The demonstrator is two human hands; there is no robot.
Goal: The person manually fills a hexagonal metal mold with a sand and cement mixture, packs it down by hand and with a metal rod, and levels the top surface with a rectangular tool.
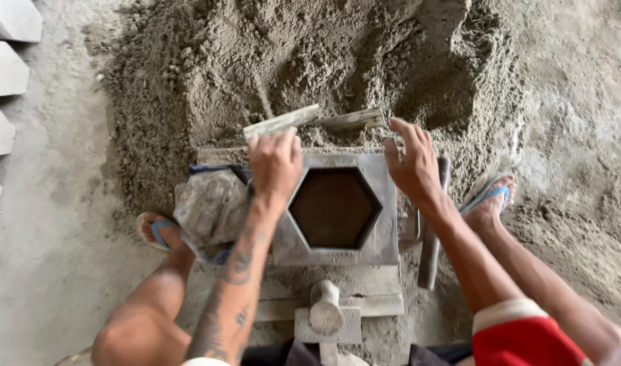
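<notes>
The hexagonal mould [337, 207] is grey metal, dull and smeared with dried cement, its cavity dark and matt; the sand-cement heap [303, 61] behind it is coarse, damp and crumbly; the two flat sticks [310, 120] look like worn wood, dusted grey; the tamper [326, 313] seems cement-crusted, rough; the cast blocks [5, 68] are pale, smooth concrete; the sandal [490, 193] straps are blue rubber; the floor [39, 271] is matt, gritty concrete.
</notes>
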